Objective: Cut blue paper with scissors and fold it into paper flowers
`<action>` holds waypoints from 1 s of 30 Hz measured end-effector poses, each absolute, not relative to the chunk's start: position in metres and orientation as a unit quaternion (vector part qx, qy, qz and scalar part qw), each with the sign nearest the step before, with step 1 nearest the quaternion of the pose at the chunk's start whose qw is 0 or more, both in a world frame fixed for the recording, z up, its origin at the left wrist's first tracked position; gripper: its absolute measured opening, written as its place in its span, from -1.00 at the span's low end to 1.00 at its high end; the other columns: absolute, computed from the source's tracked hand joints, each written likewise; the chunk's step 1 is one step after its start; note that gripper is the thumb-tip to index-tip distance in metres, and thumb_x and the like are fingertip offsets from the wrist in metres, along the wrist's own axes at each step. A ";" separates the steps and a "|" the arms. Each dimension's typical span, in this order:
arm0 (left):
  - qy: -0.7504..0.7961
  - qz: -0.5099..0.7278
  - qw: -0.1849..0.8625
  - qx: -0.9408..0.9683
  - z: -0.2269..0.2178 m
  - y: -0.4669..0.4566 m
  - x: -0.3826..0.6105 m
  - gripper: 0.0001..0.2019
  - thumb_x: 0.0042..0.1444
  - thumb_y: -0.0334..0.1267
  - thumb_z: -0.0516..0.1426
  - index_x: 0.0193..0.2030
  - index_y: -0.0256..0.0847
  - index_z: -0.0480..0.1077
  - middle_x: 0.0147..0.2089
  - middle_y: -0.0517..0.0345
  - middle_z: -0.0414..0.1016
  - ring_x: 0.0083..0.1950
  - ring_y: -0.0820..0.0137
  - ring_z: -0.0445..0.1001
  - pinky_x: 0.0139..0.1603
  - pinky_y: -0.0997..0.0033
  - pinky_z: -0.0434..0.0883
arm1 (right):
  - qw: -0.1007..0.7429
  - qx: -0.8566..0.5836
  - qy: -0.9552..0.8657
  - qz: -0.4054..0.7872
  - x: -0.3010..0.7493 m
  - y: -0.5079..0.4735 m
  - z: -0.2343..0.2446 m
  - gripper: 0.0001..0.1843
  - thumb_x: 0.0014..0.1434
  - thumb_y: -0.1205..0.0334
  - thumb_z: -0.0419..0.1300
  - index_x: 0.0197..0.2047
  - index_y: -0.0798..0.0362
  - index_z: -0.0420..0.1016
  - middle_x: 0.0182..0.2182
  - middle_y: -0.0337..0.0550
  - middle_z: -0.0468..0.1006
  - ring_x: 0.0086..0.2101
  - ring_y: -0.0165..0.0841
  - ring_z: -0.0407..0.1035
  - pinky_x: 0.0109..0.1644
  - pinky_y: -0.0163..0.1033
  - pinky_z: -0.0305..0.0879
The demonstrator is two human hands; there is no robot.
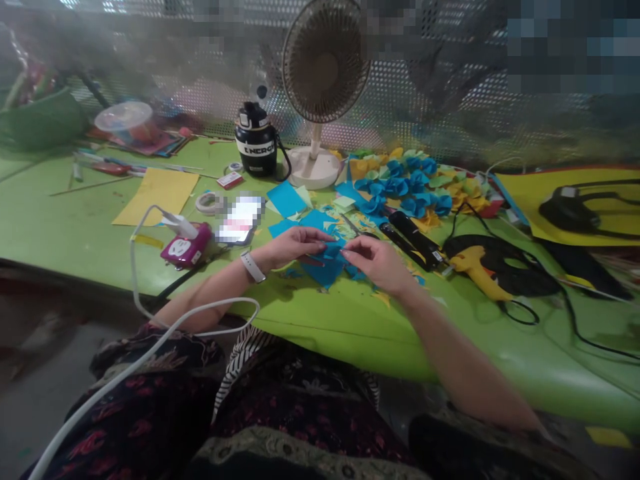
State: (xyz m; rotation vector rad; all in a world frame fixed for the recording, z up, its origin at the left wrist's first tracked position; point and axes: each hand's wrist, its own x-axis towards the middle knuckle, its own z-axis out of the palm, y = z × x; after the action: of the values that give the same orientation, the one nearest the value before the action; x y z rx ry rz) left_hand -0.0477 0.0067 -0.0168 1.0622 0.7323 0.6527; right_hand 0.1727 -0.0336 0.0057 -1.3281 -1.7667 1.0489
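Observation:
Between both hands, just above the table edge, is a small folded piece of blue paper (332,251). My left hand (299,244) pinches its left side, fingers closed, with a pale watch band on the wrist. From the right, my right hand (371,261) pinches the other side between thumb and fingertips. Beneath them lie blue paper sheets (320,275) and many small paper scraps. Behind the hands is a blue square of paper (289,199). Finished-looking blue paper flowers (400,185) are heaped with yellow and green ones at the back right.
A black stapler (413,240) and a yellow glue gun (483,273) lie to the right. On the left are a phone (241,219), a tape roll (209,203) and a purple power socket (186,248) with a white cable. A black bottle (257,148) and a fan (325,63) stand behind.

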 end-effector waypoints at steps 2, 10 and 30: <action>0.343 0.295 0.741 0.497 -0.015 0.006 -0.047 -0.76 0.12 -0.39 0.28 -0.05 -0.30 0.51 -0.26 0.14 0.57 -0.26 0.49 0.56 -0.13 0.36 0.57 | 0.339 -0.520 -0.689 0.373 0.174 -0.034 0.007 -0.73 0.07 0.01 0.26 -0.32 0.04 0.51 -0.44 -0.18 0.52 -0.46 -0.36 0.32 -0.39 -0.23 0.24; 0.355 0.267 0.750 0.490 -0.010 -0.002 -0.041 -0.78 0.21 -0.43 0.18 0.00 -0.30 0.47 -0.21 0.05 0.62 -0.21 0.40 0.64 -0.15 0.41 0.57 | 0.316 -0.520 -0.700 0.374 0.171 -0.037 0.006 -0.77 0.07 0.03 0.27 -0.34 0.02 0.49 -0.48 -0.22 0.50 -0.47 -0.36 0.32 -0.38 -0.23 0.23; 0.351 0.307 0.758 0.456 -0.013 -0.007 -0.034 -0.64 0.03 -0.42 0.34 -0.01 -0.31 0.45 -0.36 0.19 0.57 -0.30 0.47 0.58 -0.16 0.37 0.58 | 0.344 -0.505 -0.695 0.381 0.170 -0.038 0.002 -0.78 0.07 0.06 0.29 -0.34 0.01 0.42 -0.39 -0.17 0.51 -0.40 -0.35 0.37 -0.31 -0.19 0.35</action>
State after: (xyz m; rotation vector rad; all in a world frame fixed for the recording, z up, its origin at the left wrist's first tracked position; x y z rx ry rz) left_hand -0.0342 -0.0072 -0.0134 0.9936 0.7647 0.6689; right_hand 0.1702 -0.0383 0.0018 -1.3111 -1.8046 0.9894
